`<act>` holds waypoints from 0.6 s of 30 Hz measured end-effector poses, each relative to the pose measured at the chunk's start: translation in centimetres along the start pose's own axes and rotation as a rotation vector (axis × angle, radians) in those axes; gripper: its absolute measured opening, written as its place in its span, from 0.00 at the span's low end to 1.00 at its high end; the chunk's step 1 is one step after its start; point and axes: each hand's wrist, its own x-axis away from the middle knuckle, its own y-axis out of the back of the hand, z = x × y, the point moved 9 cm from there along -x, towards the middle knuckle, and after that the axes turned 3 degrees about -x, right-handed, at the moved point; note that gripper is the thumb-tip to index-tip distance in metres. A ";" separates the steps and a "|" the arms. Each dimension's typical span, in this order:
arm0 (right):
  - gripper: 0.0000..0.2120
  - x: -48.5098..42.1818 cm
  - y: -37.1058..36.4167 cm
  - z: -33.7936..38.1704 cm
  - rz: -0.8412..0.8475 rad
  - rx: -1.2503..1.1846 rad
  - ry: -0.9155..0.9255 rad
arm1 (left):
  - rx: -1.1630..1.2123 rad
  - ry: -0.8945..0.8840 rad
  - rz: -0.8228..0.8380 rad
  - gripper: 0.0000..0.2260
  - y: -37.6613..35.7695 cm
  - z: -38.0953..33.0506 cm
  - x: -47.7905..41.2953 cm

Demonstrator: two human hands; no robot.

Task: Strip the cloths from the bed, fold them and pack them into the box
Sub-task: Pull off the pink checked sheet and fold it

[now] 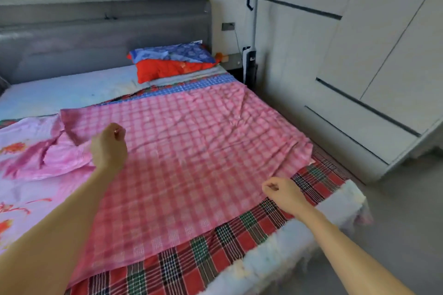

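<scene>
Just past pink cloth's (191,151) near edge, over plaid cloth (239,235): right hand (282,193), curled, grip unclear. Above pink cloth's left part: left hand (109,146), fisted, empty. Left: floral sheet (24,187). Beyond: pillows (172,62), headboard (96,38).

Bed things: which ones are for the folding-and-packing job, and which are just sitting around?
For the job: pink checked cloth, red-and-green plaid cloth, pink flowered sheet, blue checked cloth.

Just sitting around: red pillow, blue pillow, grey headboard, stick vacuum, wardrobe.
</scene>
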 end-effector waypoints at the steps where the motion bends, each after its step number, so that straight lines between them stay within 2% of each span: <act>1: 0.10 -0.3 1.4 -1.3 -0.019 -0.003 -0.011 | 0.011 -0.032 0.014 0.07 -1.3 -2.7 0.3; 5: 0.09 -1.2 6.7 -6.1 -0.081 -0.057 -0.030 | 0.030 -0.137 0.090 0.08 -7.5 -12.8 1.7; 9: 0.07 -2.7 11.5 -10.7 -0.111 -0.086 -0.034 | 0.096 -0.114 0.090 0.08 -13.4 -20.8 2.9; 11: 0.18 -3.8 15.0 -13.5 -0.152 -0.088 -0.043 | 0.131 -0.114 0.088 0.09 -17.3 -25.6 3.2; 13: 0.21 -5.4 17.9 -16.6 -0.165 -0.073 -0.078 | 0.120 -0.124 0.102 0.10 -21.3 -30.1 3.2; 18: 0.09 -10.1 23.2 -24.0 -0.090 -0.021 -0.167 | 0.139 -0.176 0.183 0.09 -31.4 -40.5 3.9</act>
